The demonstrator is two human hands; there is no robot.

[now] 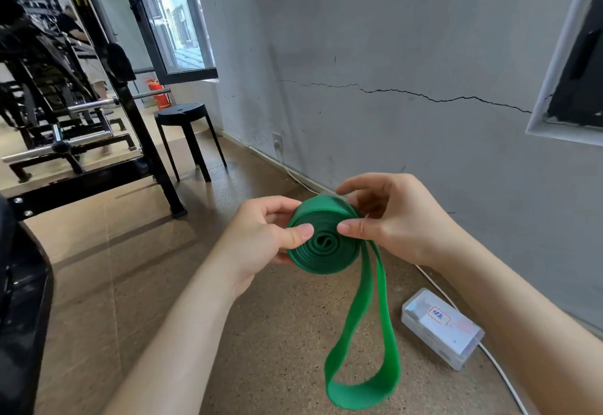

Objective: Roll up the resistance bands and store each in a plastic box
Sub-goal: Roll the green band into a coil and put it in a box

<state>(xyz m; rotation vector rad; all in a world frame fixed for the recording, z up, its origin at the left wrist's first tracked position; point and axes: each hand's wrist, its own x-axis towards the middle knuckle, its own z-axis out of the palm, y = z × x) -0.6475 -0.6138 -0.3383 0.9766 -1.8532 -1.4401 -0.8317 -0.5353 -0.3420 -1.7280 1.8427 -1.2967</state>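
A green resistance band (326, 248) is partly wound into a flat coil held in mid-air at the middle of the view. Its loose end hangs down from the coil's right side as a long loop. My left hand (261, 238) grips the coil's left side, thumb pressed on its face. On the right edge, my right hand (391, 222) pinches the coil with the thumb on the face and fingers curled over the top. A clear plastic box (442, 328) with a labelled lid lies closed on the floor at the lower right, beside the wall.
A white cable (502, 372) runs along the floor by the grey wall and under the box. A black stool (186, 120) stands at the back left near a window. Black gym equipment (65, 140) fills the left side, with a dark padded edge at the far left.
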